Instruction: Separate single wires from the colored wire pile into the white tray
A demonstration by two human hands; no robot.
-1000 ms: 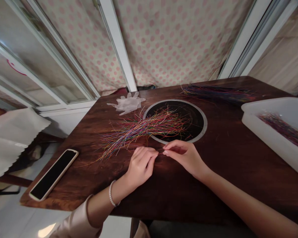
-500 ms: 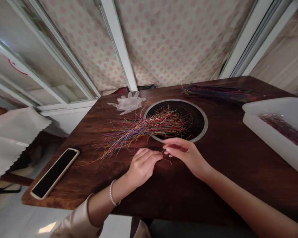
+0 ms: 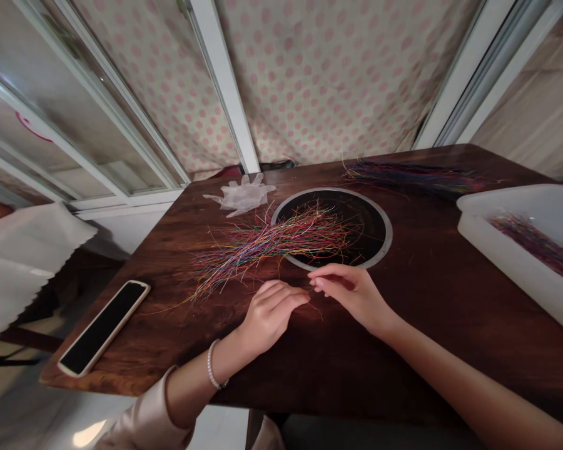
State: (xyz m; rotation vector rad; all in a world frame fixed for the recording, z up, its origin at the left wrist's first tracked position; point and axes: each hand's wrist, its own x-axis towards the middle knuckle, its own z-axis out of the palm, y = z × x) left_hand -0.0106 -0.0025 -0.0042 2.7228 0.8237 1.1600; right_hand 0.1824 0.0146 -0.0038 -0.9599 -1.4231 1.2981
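Observation:
Close to the near side of the table, my left hand (image 3: 269, 315) is closed, its thumb and fingers pinching a thin coloured wire (image 3: 318, 310) whose reddish end sticks out toward the right. My right hand (image 3: 356, 294) is pinched just beside it, fingertips nearly meeting the left ones on the same fine strand. The exact grip is too small to make out. Beyond both hands lies a loose pile of thin multicoloured wires (image 3: 272, 240), spread partly over a round black plate with a silver rim (image 3: 388, 234) set in the table.
A phone (image 3: 104, 328) lies at the table's left edge. A clear plastic glove (image 3: 244, 192) rests at the back left. Another dark wire bundle (image 3: 413, 177) lies at the back right, near a white bin (image 3: 502, 250) holding more wires. The dark wooden table (image 3: 403, 387) extends under everything.
My right thumb and fingers have closed together more tightly. The wire's free end, pale and pointing right before, now looks reddish and droops slightly lower. The pile has not moved.

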